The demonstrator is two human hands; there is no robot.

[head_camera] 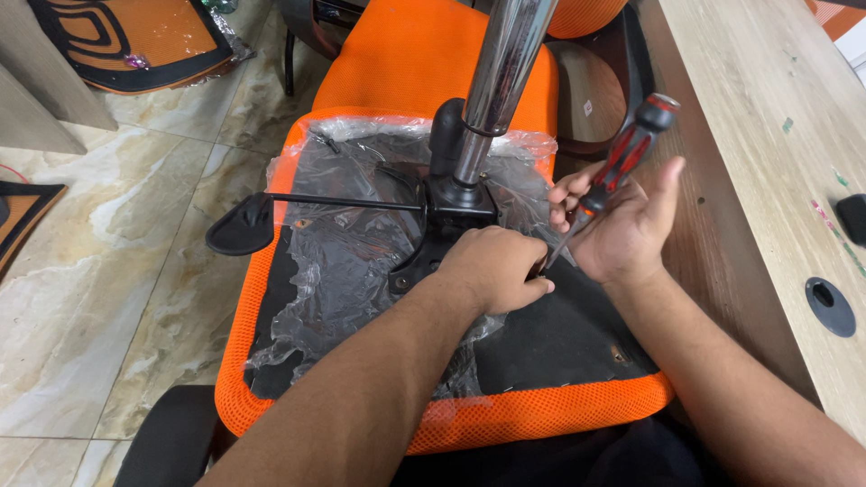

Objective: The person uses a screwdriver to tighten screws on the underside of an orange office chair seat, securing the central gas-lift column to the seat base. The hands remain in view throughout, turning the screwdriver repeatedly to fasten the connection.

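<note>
An orange mesh chair seat [451,419] lies upside down, its black underside partly covered in clear plastic wrap [343,261]. A black metal mechanism plate [451,203] with a chrome gas cylinder [505,63] is mounted at its middle, and a black lever [248,225] sticks out to the left. My right hand [622,225] grips a red and black screwdriver [622,162], whose tip points down at the plate's right edge. My left hand [496,266] rests closed on the plate beside that tip, fingers pinched around the spot.
A wooden desk [767,135] runs along the right, with a round black cable grommet [829,307]. Another orange seat [433,54] lies behind. More orange chair parts [135,41] sit on the marble floor [99,298] at upper left.
</note>
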